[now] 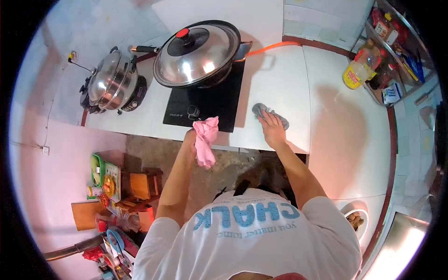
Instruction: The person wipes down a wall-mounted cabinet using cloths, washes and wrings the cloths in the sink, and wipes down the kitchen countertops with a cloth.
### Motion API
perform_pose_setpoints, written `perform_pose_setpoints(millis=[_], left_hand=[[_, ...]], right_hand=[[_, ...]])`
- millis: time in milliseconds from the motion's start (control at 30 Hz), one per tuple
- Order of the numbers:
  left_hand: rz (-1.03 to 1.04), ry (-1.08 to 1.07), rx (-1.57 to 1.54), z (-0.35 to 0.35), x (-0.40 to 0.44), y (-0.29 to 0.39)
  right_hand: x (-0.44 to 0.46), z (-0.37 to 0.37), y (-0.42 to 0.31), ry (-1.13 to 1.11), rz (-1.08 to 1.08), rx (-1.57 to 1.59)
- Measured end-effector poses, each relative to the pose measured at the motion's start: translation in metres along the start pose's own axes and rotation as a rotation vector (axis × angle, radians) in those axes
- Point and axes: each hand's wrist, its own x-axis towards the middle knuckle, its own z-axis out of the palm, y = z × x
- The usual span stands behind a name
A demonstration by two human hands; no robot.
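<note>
My left hand point(190, 139) is closed around a crumpled pink cloth point(206, 142), held at the counter's front edge just below the hob's knob. The cloth covers most of those fingers. On the white counter, to the right of the hob, my right hand point(273, 129) presses down on a bunched grey cloth point(282, 120), gripping it under the fingers. Between and beyond my hands is the black induction hob point(205, 105). A large wok with a domed metal lid point(205, 53) and a red-topped knob stands on it.
At the left stands a steel electric pot point(112, 81). An orange strip point(273, 46) lies behind the hob. A yellow-labelled bottle point(354, 74) stands near the rack point(396, 42) at the right. A white bowl point(361, 205) sits lower right; crates and produce point(107, 182) are at lower left.
</note>
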Motion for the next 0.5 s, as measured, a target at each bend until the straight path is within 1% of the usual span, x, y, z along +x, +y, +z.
perform_pose_setpoints(millis=[33,133,167,267,367,400,467,500], left_hand=[[-0.272,0.075,0.199,0.023,-0.031,0.055],[-0.105,0.015,-0.661,0.058,-0.042,0.070],[-0.130,-0.036,-0.700,0.055,-0.021,0.061],[-0.078,-0.113,-0.630,0.041,0.018,0.048],[-0.080,-0.089,-0.566,0.042,0.014,0.067],[-0.128,-0.068,-0.472,0.041,0.010,0.076],[-0.154,-0.094,-0.537,0.041,0.022,0.079],[-0.095,-0.099,-0.301,0.046,0.015,0.091]], right_hand=[[-0.001,0.001,0.000,0.004,0.000,-0.005],[-0.003,0.002,-0.002,0.016,0.008,0.025],[-0.002,0.002,-0.001,0.023,0.010,0.037],[-0.001,0.002,0.000,0.029,0.014,0.048],[-0.006,0.004,0.006,0.023,0.016,0.074],[-0.009,-0.001,0.011,-0.017,-0.003,0.052],[-0.016,-0.017,0.033,-0.100,-0.042,0.010],[-0.025,-0.005,0.055,0.021,-0.001,-0.031]])
